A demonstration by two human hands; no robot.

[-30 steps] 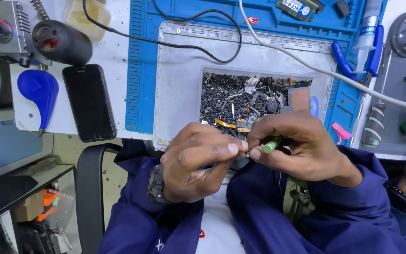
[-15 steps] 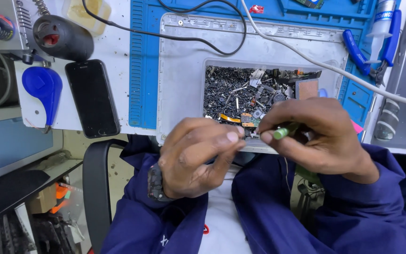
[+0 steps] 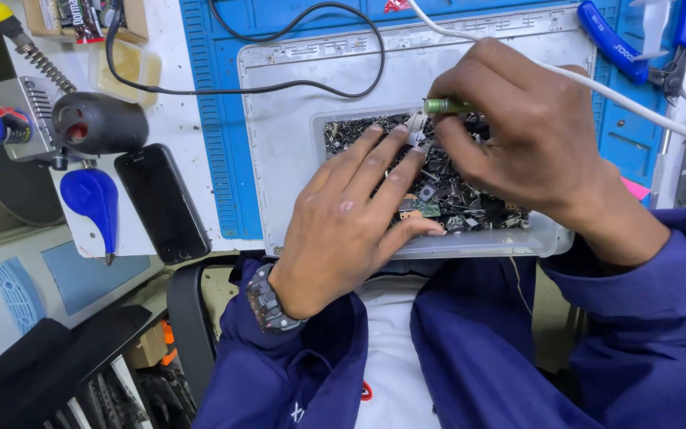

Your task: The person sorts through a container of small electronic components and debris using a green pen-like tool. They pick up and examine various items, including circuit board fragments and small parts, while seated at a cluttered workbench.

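Head view: the left hand (image 3: 355,218) lies flat and spread over a clear plastic tray (image 3: 545,238) filled with small dark electronic scraps (image 3: 470,199), its fingertips (image 3: 395,143) resting on the heap and gripping nothing. A dark wristwatch (image 3: 267,300) sits on that wrist. The right hand (image 3: 529,139) is closed around a thin green-handled tool (image 3: 445,105) — pinched between thumb and fingers, held roughly level, its metal tip pointing left and touching the scraps just beside the left fingertips. The tray stands at the near edge of the worktop (image 3: 176,119), on a grey panel (image 3: 295,143) that lies on a blue mat (image 3: 220,119).

A white cable (image 3: 637,103) runs over the back of the right hand, and a black cable (image 3: 279,83) loops across the grey panel. To the left, well apart from the hands, a black phone (image 3: 162,202) lies face up, with a blue pick-shaped tool (image 3: 93,199) just beside it and a dark round holder (image 3: 97,123) above. Blue-handled pliers (image 3: 645,48) rest at the far right. Both sleeves (image 3: 486,349) are dark blue.
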